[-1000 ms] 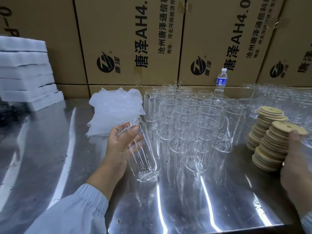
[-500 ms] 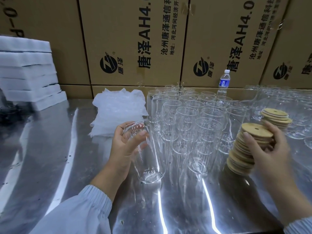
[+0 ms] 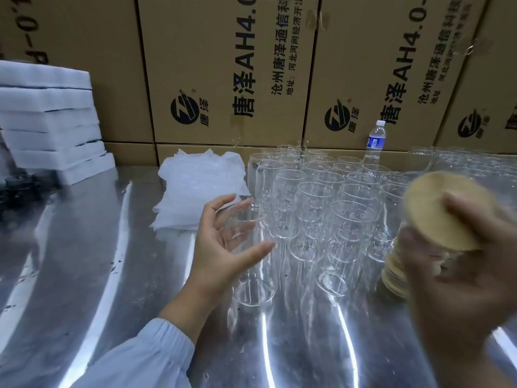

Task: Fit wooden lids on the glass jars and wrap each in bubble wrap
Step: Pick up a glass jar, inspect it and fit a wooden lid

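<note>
a wall of printed cardboard boxes (image 3: 223,65) closes off the back of the steel table (image 3: 84,261). at the far left is a leaning stack of white foam sheets (image 3: 47,121), and in front of the boxes lies a crumpled pile of bubble wrap (image 3: 195,189). just right of that pile a tight block of empty jars (image 3: 321,197) stands upright and lidless, filling the middle of the table. a water bottle (image 3: 376,138) stands behind them against the boxes, and more glassware (image 3: 461,161) crowds the far right. a stack of lids (image 3: 394,273) sits on the table at the right edge of the block, partly hidden by the right hand.

the left hand (image 3: 221,247), in a pale blue sleeve (image 3: 145,357), has one glass jar (image 3: 253,287) at the near left corner of the block. the fingers curve behind the glass and the thumb crosses its front, so the grip is fairly wide and wrapped round the jar. its base is at the table surface, and i cannot tell whether it rests there or is just lifted.

the right hand (image 3: 461,281) is blurred. its grip holds a single wooden lid (image 3: 436,214) above the stack, tilted with its flat face towards the viewer and one finger lying across that face. the lid is well apart from the held jar, with the block of jars between them.
</note>
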